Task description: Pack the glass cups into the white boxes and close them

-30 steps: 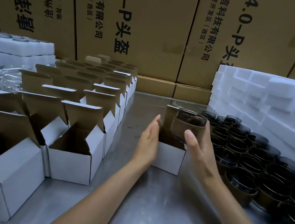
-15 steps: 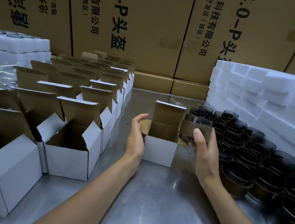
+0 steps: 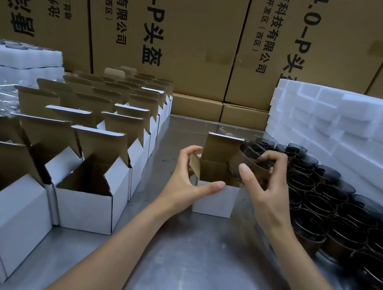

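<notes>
A small white box stands open in the middle of the metal table, its lid flap upright at the back. My left hand grips the box's left side, thumb across the front rim, fingers on the left flap. My right hand holds a dark glass cup tilted on its side over the box's right rim, mouth turned up and right. Many more dark glass cups stand packed together to the right.
Rows of open white boxes fill the left side. White foam blocks are stacked at the back right, foam trays at the far left. Large brown cartons wall off the back.
My right hand has brought the cup left and tipped it over the box opening. My left hand has closed round the box's left side and front rim.
</notes>
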`<state>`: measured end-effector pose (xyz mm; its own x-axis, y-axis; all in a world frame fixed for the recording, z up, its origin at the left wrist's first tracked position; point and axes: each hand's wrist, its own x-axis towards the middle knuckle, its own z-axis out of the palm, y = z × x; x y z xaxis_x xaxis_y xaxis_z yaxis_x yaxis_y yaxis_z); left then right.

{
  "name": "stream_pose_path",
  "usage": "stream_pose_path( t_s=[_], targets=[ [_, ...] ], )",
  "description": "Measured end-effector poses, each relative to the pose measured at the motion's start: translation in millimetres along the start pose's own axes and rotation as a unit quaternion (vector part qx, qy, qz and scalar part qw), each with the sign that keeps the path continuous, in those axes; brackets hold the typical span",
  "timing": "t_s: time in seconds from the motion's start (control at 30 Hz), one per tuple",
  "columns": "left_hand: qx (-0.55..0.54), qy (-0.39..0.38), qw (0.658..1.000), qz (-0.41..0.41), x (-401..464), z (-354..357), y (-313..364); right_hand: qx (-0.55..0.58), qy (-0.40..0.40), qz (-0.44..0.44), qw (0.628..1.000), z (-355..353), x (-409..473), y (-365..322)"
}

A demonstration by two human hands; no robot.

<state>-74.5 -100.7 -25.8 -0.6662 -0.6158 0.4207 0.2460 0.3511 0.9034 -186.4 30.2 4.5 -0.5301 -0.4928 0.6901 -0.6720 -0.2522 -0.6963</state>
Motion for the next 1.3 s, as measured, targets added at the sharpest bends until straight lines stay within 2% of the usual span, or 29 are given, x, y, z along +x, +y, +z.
stream_pose_path(
  t_s=[0.13, 0.33, 0.6, 1.03, 1.1, 1.2, 1.23, 1.3],
  targets=[
    [0.003, -0.007, 1.000, 0.009, -0.9, 3.2, 2.5, -0.056, -0.045, 0.003, 0.997, 6.4, 0.3, -1.0],
    [-0.015, -0.019, 1.000, 0.017, -0.2, 5.6, 2.7, -0.202, -0.064, -0.057, 0.976, 13.7, 5.7, 5.4],
    [-0.016, -0.014, 1.000, 0.018, 1.4, 4.7, -0.6, -0.177, -0.105, -0.062, 0.977, 12.1, 7.3, 8.8],
    [0.002, -0.019, 0.999, 0.036, 1.1, 2.5, -3.4, -0.291, -0.177, -0.051, 0.939, 8.0, 7.4, 8.6],
    [-0.004, -0.016, 0.999, 0.035, 1.8, 2.7, -4.0, -0.245, -0.133, -0.044, 0.959, 9.0, 6.7, 8.2],
    [-0.024, -0.011, 1.000, 0.008, 1.2, 3.7, -2.2, -0.067, -0.003, 0.014, 0.998, 8.7, 8.7, 4.4],
    [-0.041, -0.004, 0.999, -0.010, 1.1, 3.6, -0.1, 0.009, 0.022, 0.065, 0.998, 8.0, 9.8, 3.7],
    [-0.099, 0.016, 0.993, -0.060, 2.7, 2.6, 5.8, 0.127, 0.020, 0.179, 0.975, 7.0, 9.9, 5.7]
  ],
)
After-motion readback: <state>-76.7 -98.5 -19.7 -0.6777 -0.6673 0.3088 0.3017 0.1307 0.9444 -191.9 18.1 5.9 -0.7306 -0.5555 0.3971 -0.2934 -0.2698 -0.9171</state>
